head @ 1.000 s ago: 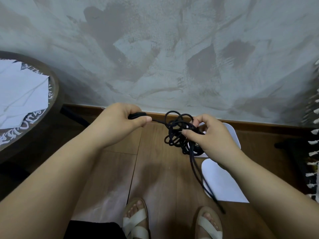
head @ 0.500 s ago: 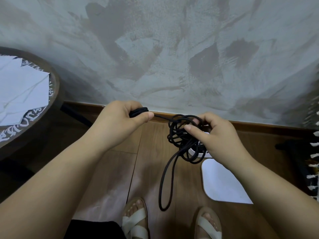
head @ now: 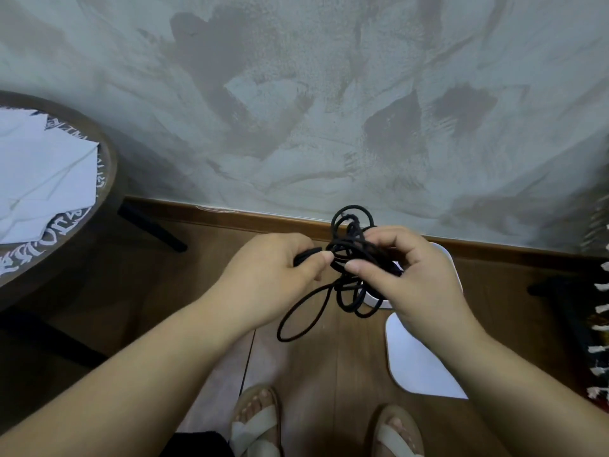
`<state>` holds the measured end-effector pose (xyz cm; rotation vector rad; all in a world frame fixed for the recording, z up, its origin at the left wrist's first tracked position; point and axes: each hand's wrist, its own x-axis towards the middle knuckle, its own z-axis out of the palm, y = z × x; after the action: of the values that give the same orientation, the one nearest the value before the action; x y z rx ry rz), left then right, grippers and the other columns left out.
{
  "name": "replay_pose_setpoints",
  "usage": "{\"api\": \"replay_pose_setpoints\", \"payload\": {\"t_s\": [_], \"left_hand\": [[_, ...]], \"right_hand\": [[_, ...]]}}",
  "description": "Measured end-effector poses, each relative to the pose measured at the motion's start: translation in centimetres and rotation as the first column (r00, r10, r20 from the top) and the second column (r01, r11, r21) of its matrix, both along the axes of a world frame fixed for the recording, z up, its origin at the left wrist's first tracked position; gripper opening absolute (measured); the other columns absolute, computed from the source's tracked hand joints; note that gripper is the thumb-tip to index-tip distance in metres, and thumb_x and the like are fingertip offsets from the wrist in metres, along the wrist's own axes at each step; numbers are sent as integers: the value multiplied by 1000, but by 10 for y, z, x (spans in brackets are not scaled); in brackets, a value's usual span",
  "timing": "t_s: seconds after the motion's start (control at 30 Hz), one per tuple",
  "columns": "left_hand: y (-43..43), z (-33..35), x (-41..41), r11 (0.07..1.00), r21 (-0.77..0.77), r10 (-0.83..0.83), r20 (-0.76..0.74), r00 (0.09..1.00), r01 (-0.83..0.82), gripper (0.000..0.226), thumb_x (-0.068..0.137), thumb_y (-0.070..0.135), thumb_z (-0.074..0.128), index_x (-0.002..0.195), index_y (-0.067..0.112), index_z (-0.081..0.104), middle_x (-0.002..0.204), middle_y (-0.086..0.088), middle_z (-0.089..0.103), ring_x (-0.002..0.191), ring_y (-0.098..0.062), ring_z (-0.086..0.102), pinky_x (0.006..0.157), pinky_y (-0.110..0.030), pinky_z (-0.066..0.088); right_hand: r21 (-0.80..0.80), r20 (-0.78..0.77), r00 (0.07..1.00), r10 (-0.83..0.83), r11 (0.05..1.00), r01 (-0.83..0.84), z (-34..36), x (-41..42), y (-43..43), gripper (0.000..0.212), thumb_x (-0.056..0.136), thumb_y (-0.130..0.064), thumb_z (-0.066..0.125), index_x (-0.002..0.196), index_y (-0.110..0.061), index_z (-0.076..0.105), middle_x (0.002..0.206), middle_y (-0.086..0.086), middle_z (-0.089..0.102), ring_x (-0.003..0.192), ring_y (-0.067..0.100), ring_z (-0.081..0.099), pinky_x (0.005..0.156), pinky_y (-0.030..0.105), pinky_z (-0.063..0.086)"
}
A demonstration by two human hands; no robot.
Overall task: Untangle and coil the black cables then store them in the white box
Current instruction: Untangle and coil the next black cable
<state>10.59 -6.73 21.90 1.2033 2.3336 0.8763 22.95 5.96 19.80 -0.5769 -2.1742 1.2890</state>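
A tangled black cable (head: 351, 258) hangs in a bundle between my hands, above the wooden floor. My left hand (head: 276, 275) grips one thick end of the cable between thumb and curled fingers. My right hand (head: 412, 272) pinches the knotted loops of the bundle with thumb and fingers. One long loop droops down below the bundle. The white box (head: 451, 262) stands on the floor by the wall, mostly hidden behind my right hand. Its flat white lid (head: 418, 364) lies on the floor in front of it.
A round dark table (head: 99, 192) with white papers (head: 43, 179) stands at the left. The grey plaster wall and wooden baseboard (head: 230, 219) run across ahead. A dark fringed cloth (head: 593, 324) hangs at the right edge. My sandalled feet (head: 257, 423) are at the bottom.
My left hand has moved right, close up to the bundle, so the stretch of cable between the hands is gone. The hanging loop has shortened and risen.
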Motion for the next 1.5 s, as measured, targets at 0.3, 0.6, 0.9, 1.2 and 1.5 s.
{"api": "replay_pose_setpoints", "payload": {"t_s": [0.3,0.6,0.9,1.2,1.5], "left_hand": [[3,2,10,994,-90,-66,39,997,69,28,99,33,37,82,24,58,65,10,49,68,-3,47,65,-24,35],[3,-3,11,965,-135,-206,128,970,223,24,100,25,37,89,21,58,75,9,53,75,-5,50,71,-20,38],[5,-8,-1,986,112,-153,322,934,123,31,90,34,37,64,24,51,50,18,50,53,2,44,56,-21,32],[12,-19,13,991,85,-123,199,972,107,30,93,34,53,68,20,59,57,8,52,56,-3,46,58,-25,36],[15,-20,20,972,136,-197,45,979,189,39,91,40,49,54,28,44,48,7,42,50,-5,42,49,-20,26]], "right_hand": [[270,-101,995,10,963,17,-10,3,-5,17,75,-25,74,85,-30,61,91,-19,61,93,-4,56,81,7,42],[-584,-16,992,-126,806,93,-8,-5,-4,25,66,-16,74,91,-15,69,83,0,72,85,21,68,91,46,52],[-104,99,970,220,972,-210,2,-1,-6,19,85,-21,55,91,-38,63,100,-14,53,88,1,54,78,15,47],[654,262,964,50,725,-215,4,-1,12,34,75,-39,50,81,-16,74,83,-1,57,79,14,43,61,21,31],[625,391,902,185,665,-408,12,2,19,20,71,-48,46,72,-29,53,79,-12,52,72,6,42,60,7,23]]}}
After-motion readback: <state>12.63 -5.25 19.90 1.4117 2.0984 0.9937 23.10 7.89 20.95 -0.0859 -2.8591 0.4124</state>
